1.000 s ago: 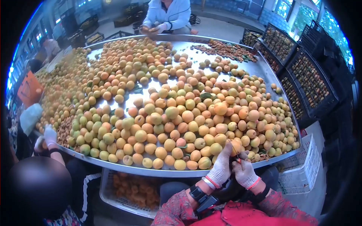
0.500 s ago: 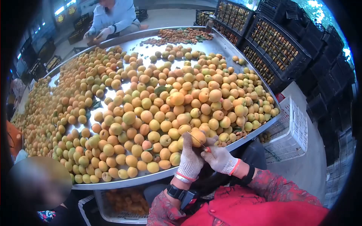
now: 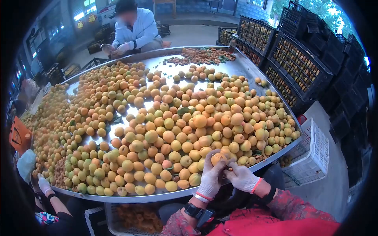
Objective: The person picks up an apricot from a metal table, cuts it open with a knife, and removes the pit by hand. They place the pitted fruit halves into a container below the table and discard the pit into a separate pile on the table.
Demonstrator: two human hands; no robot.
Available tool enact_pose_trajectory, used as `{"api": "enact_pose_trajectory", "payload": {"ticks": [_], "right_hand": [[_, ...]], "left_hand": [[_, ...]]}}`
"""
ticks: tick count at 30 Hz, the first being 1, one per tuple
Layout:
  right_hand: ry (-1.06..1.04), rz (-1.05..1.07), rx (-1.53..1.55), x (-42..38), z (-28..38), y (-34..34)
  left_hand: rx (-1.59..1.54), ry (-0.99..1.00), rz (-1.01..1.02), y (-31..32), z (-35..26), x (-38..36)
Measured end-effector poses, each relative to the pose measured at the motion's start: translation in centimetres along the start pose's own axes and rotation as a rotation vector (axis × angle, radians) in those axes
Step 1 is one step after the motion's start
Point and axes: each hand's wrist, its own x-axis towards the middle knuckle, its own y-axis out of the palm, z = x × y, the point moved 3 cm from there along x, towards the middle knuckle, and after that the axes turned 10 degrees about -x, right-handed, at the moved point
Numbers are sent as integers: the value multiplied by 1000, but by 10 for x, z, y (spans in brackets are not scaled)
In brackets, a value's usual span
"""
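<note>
Head view: compared with half a second ago, the fruit (image 3: 218,158) sits deeper behind the curled fingers of the left hand (image 3: 210,177), seemingly whole, so work on it looks unfinished. The right hand (image 3: 241,177), just beside it, is pinched together, on what cannot be made out. Loose apricots (image 3: 168,136) on the tray (image 3: 130,198) crowd the space ahead; a white crate (image 3: 317,162) stands to the right.

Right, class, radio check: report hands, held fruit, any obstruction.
Left hand holding one fruit. Right hand close beside it, grip unclear. No obstruction visible.
</note>
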Motion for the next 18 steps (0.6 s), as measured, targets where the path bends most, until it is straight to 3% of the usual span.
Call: {"api": "enact_pose_trajectory", "payload": {"ticks": [5, 8, 18], "right_hand": [[3, 102, 448, -10, -16, 27], [340, 332, 715, -18, 4, 13], [422, 474, 1036, -28, 16, 1]], "left_hand": [[-4, -11, 16, -4, 4, 0], [58, -15, 16, -4, 3, 1], [35, -91, 129, 17, -5, -6]]}}
